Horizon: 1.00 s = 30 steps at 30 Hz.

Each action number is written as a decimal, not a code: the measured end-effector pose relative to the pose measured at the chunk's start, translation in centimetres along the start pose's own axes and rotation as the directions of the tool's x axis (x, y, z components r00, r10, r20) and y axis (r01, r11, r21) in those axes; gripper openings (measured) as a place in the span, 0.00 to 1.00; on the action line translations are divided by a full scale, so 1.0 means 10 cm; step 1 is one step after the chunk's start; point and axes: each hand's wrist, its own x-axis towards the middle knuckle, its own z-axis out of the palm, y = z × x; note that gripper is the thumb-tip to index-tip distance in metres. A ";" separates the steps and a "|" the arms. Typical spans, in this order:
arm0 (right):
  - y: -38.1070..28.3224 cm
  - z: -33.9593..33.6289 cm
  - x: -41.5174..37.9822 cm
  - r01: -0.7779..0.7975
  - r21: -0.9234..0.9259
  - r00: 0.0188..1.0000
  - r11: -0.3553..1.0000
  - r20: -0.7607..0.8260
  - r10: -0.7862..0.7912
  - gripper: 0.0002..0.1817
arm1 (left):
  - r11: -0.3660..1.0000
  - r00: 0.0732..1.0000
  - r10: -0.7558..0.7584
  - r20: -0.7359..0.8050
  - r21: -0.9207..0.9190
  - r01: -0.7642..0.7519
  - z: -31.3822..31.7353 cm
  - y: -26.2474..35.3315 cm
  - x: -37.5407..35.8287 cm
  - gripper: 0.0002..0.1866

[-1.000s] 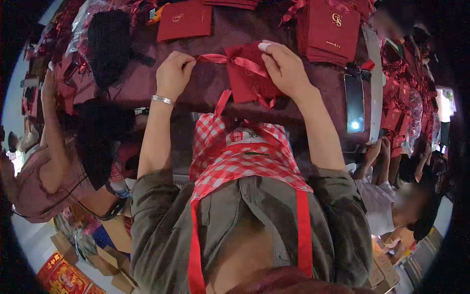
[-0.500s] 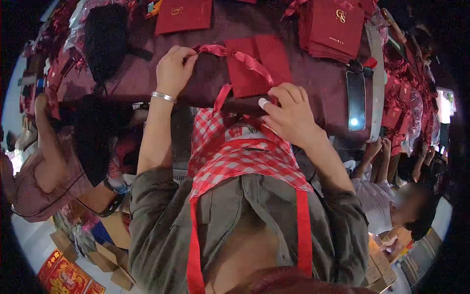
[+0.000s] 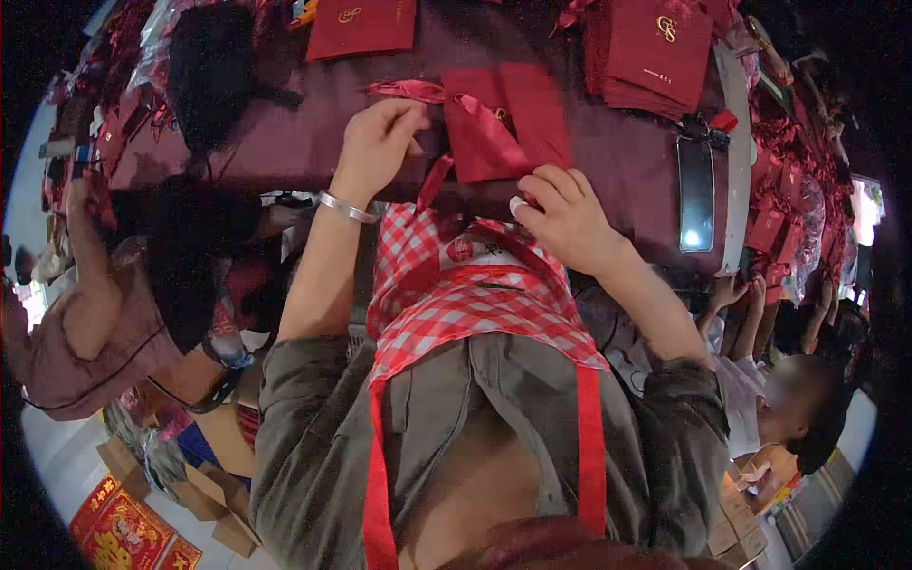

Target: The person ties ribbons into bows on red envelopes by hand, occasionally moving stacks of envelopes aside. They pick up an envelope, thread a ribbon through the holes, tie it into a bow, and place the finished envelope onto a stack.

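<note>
A flat red piece, looking like a folded gift bag, lies on the dark red table cover in front of me. A red satin ribbon runs across it and partly hides a gold mark. My right hand, with a white wrap on one finger, pinches the ribbon's end by the piece's lower right corner. My left hand, wearing a silver bracelet, is at the left with thumb and bent fingers apart. Just above its fingertips lies the ribbon's left loop; another tail hangs towards my checked apron.
A stack of red pieces with gold letters sits at the upper right, and another red piece at the top. A phone lies near the table's right edge. A black bundle is at the left. People are on both sides.
My left hand has let go of the ribbon's left loop and moved right and slightly down. The ribbon over the red piece lies broader, while my right hand stays nearly in place.
</note>
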 end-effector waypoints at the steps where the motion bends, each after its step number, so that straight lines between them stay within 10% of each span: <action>1: -0.01 -0.01 -0.01 0.016 -0.006 1.000 1.000 -0.019 -0.016 0.11 | 0.975 0.986 -0.153 0.072 -0.149 0.162 0.03 0.04 0.00 0.11; 14: 0.10 0.01 -0.14 0.139 0.026 0.985 0.990 0.102 -0.141 0.15 | 0.808 0.882 -0.273 0.383 -0.406 0.427 0.20 0.01 0.06 0.17; 26: 0.13 -0.01 -0.16 0.153 0.056 0.985 0.987 0.071 -0.156 0.12 | 0.903 0.850 -0.301 0.432 -0.159 0.400 0.30 0.05 0.13 0.10; 30: 0.19 -0.34 0.12 0.096 0.200 0.966 0.975 -0.253 -0.043 0.15 | 0.905 0.853 -0.319 0.414 -0.136 0.404 0.29 0.15 0.12 0.10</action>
